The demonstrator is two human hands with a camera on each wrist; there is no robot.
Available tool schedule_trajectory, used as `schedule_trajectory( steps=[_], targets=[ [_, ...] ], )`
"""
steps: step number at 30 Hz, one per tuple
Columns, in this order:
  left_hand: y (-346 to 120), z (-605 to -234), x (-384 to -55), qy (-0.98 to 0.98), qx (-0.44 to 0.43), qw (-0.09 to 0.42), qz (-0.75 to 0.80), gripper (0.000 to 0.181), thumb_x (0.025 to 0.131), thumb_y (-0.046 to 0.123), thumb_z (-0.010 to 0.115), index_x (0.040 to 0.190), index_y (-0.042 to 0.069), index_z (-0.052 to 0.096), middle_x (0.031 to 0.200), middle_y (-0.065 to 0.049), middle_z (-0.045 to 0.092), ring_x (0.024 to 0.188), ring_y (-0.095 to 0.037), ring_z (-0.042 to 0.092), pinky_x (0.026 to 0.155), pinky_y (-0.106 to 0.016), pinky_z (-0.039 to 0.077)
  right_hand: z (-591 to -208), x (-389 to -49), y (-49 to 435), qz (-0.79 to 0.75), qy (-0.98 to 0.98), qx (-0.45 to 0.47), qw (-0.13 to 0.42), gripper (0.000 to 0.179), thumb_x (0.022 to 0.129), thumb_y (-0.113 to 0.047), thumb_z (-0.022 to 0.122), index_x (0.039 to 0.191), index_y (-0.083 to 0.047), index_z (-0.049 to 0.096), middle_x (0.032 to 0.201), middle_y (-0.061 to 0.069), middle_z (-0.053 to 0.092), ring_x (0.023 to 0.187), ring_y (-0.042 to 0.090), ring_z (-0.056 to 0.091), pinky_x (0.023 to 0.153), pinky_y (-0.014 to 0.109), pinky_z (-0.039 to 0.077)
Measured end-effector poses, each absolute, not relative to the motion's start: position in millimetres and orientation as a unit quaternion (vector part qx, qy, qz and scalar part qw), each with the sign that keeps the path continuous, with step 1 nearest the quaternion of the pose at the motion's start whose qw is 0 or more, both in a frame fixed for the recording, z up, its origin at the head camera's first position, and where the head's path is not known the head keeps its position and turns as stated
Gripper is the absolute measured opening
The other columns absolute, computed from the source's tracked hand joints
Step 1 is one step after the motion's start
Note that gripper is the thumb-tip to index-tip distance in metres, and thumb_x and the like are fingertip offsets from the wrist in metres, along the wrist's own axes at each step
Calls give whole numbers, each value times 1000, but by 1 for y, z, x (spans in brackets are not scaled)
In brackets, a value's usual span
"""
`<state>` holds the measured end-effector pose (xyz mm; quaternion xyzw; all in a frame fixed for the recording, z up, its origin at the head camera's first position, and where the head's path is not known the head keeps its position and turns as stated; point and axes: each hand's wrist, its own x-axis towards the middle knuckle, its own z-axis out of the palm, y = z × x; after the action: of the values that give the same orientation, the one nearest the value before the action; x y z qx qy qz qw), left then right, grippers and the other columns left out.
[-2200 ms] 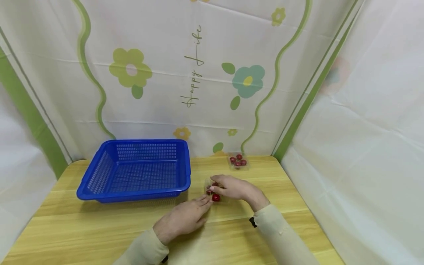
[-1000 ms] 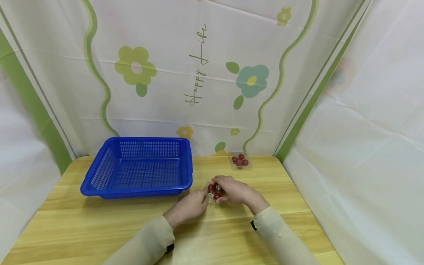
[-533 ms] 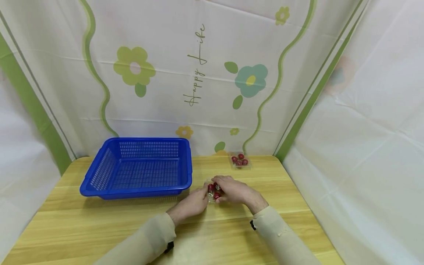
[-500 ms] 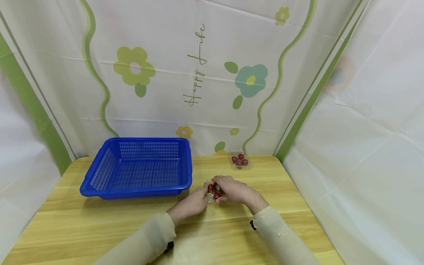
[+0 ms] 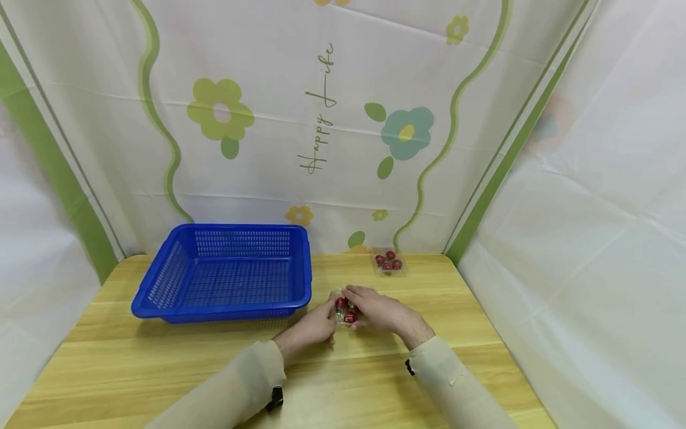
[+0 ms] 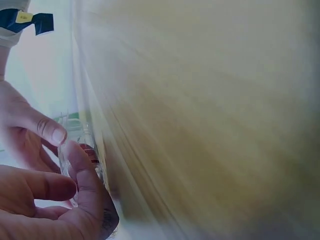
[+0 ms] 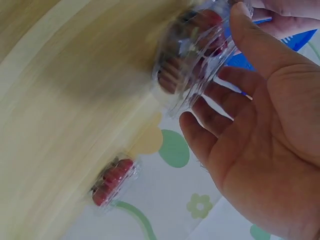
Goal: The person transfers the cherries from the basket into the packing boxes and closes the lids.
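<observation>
A clear plastic box (image 5: 340,318) of red round fruits stands low on the table in front of me, between both hands. My left hand (image 5: 312,329) grips its left side, with the thumb and a bent finger at the plastic edge in the left wrist view. Across from it, my right hand (image 5: 379,311) holds the right side; its thumb lies over the near edge and its fingers reach to the far side. The right wrist view shows the box (image 7: 187,57) close by, with red fruits through the plastic. Both hands hide parts of the box in the head view.
At the table's back edge stands a second clear box (image 5: 389,262) of red fruits. A blue perforated basket (image 5: 221,313) stands left of the hands, nothing visible inside. A printed cloth (image 5: 257,179) hangs behind the wooden table (image 5: 139,369).
My left hand has moved from the box's front corner to its left side and grips it there. My right hand's thumb has shifted toward the near edge. Over the last half second little differs.
</observation>
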<state>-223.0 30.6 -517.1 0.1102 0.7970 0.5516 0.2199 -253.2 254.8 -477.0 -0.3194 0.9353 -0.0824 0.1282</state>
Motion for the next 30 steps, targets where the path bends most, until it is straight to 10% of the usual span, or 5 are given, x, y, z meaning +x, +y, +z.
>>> schedule_trajectory(
  steps=[10,17,22,25,30],
  targets=[
    [30,-516,-222,801,92,211,552,77,121,6,46,188,5,9,87,-14,69,70,-19,67,71,-31,54,-484,-249,273,-71,946,-309,71,82,104,-28,90,176,-12,54,181,23,52,162,48,59,123,67,61],
    [30,-516,-222,804,83,203,553,77,121,4,47,188,5,9,93,-17,70,72,-20,68,75,-33,58,-492,-244,283,-154,941,-277,116,72,116,-17,75,181,-14,46,126,21,62,97,27,64,85,45,65],
    [30,-516,-223,807,83,198,550,77,120,5,48,188,4,11,90,-15,69,72,-21,69,73,-31,55,-494,-241,283,-277,908,-217,228,71,123,-5,45,189,-13,21,167,40,56,143,51,66,126,64,57],
    [30,-516,-223,807,82,199,549,77,120,5,49,188,5,11,88,-14,68,72,-21,68,71,-30,52,-495,-240,282,-354,879,-175,267,74,120,-1,37,190,-18,17,149,45,65,115,40,74,99,53,67],
    [29,-514,-223,808,82,197,550,78,120,5,50,188,5,11,88,-16,69,72,-23,67,71,-31,51,-497,-240,281,-419,855,-141,273,72,122,-4,34,190,-22,20,130,36,65,74,19,54,62,30,49]
  ],
)
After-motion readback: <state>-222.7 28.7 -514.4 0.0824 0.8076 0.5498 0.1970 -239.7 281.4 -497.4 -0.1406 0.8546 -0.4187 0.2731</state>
